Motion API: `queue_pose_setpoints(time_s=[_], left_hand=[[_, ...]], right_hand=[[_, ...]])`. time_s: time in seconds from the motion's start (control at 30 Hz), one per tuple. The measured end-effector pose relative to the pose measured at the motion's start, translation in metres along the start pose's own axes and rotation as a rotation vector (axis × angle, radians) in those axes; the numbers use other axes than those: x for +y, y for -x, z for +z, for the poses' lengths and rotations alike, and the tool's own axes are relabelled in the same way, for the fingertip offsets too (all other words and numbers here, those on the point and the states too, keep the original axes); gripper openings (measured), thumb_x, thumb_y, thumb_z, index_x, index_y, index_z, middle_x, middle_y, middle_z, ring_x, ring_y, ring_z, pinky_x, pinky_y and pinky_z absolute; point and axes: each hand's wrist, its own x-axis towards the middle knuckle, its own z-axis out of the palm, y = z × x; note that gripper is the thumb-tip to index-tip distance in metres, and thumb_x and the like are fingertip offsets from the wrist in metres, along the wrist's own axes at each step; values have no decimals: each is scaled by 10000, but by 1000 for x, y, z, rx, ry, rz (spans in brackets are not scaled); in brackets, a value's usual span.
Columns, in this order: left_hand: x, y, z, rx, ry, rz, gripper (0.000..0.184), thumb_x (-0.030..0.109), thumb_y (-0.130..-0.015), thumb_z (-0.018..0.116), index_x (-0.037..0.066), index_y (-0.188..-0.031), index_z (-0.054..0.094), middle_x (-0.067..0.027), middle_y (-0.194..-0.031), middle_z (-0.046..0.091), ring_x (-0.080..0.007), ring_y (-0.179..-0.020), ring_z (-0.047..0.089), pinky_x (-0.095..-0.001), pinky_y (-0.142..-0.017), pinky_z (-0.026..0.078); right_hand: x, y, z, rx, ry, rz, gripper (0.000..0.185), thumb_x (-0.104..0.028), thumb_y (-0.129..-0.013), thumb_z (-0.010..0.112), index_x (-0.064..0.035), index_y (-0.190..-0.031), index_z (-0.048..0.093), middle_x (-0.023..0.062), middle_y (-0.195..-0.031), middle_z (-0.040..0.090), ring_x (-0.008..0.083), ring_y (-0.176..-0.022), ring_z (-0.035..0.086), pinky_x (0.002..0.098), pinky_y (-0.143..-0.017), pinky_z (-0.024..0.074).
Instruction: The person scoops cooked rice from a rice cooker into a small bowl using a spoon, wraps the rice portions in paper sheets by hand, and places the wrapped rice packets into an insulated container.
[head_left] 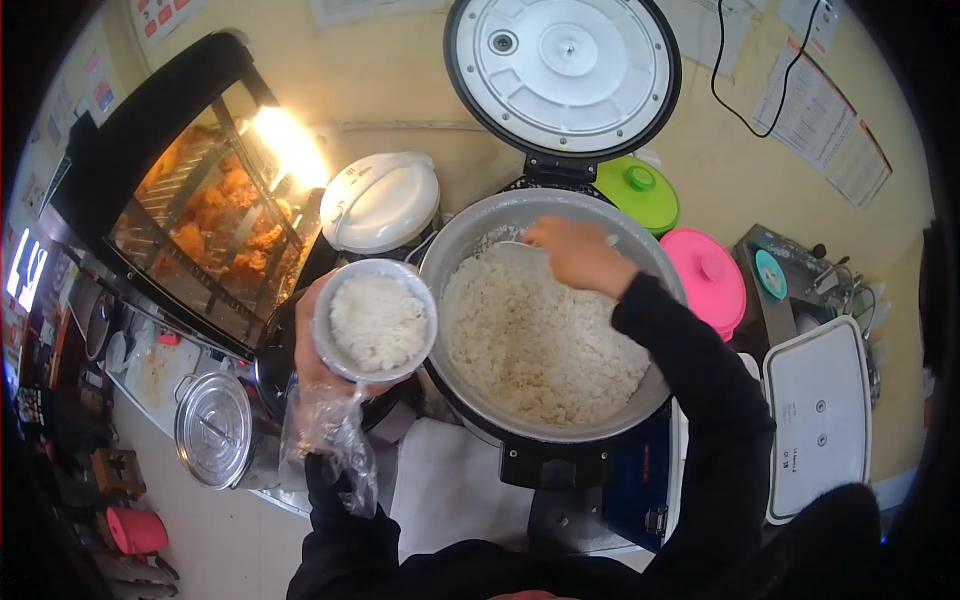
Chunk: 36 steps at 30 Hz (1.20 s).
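Observation:
My left hand (308, 345) is wrapped round a small white bowl (322, 345) and holds it upright beside the rice cooker. White rice (378, 322) fills the bowl. A clear plastic bag (335, 445) hangs by my left wrist. Over the far side of the cooker pot (475, 215), my right hand (580, 258) grips a rice paddle (522, 255), its pale blade against the rice. Cooked rice (545, 350) covers the pot's bottom, and my right forearm passes over the pot's right rim. The cooker's lid (570, 65) stands raised behind.
A lit display warmer (160, 130) with fried pieces stands at left, near a white lidded container (382, 200) and a steel lidded pot (215, 430). Green (640, 195) and pink lids (703, 280) lie right of the cooker. A white panel (820, 420) stands farther right.

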Motion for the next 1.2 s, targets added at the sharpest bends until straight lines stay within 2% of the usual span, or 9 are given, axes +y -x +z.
queue_pose_setpoints(time_s=[0.27,0.57,0.67,0.73,0.8,0.87,0.97,1.1,1.2], left_hand=[[14,20,-35,128,78,-123,800,133,-708,840,46,-1386,424,-102,-1343,534,-246,-1213,555,-421,-1018,490],[21,2,-12,67,199,-403,763,111,-748,818,28,-1390,415,-96,-1360,523,-243,-1226,545,-431,-1018,488],[8,3,-15,-250,-346,-56,1076,94,-463,948,56,-1392,406,-110,-1325,541,-256,-1218,554,-403,-1014,492],[8,6,-4,-367,-568,140,1148,82,-410,985,62,-1394,395,-116,-1327,534,-248,-1230,543,-392,-1035,472],[7,12,33,-394,-653,295,1082,69,-493,972,55,-1398,379,-118,-1353,507,-223,-1259,514,-387,-1081,429],[3,16,63,-362,-708,166,1128,51,-457,965,64,-1410,362,-102,-1352,495,-226,-1278,498,-378,-1086,427],[-31,15,96,-359,-563,192,1068,97,-516,974,47,-1389,362,-133,-1326,526,-229,-1237,535,-378,-1056,457],[-49,13,116,-368,-542,212,1070,97,-570,956,36,-1410,296,-137,-1328,514,-223,-1233,537,-362,-1042,469],[-33,23,124,-348,-232,-107,1064,103,-583,953,30,-1406,283,-137,-1327,505,-228,-1240,530,-356,-1044,467]], right_hand=[[-73,23,24,-424,-183,87,334,-22,-773,530,-62,-1068,682,133,-995,578,366,-889,636,463,-779,511],[-74,65,5,-485,-645,70,319,-62,-788,554,-5,-1064,702,153,-1005,667,274,-947,657,408,-808,509],[-56,74,-10,-591,-863,209,307,-78,-816,588,24,-1086,693,132,-999,686,191,-875,663,331,-755,516],[-57,81,-51,-489,-874,337,324,-51,-831,585,34,-1133,668,121,-981,678,168,-831,651,291,-701,507],[-61,84,-85,-308,-885,410,353,-7,-842,571,45,-1185,633,122,-990,654,158,-816,642,268,-660,505],[-68,95,-102,-53,-903,445,398,55,-848,545,56,-1244,587,134,-1028,613,161,-832,634,262,-631,508],[-95,98,-113,201,-729,124,556,157,-813,491,66,-1361,475,159,-1150,521,222,-905,617,320,-712,527],[-136,116,-104,193,-387,96,759,201,-725,482,-2,-1453,405,175,-1230,430,313,-1008,574,361,-832,513],[-140,125,-114,145,-317,0,849,187,-687,499,-86,-1485,401,171,-1226,439,338,-1015,564,374,-852,502]])
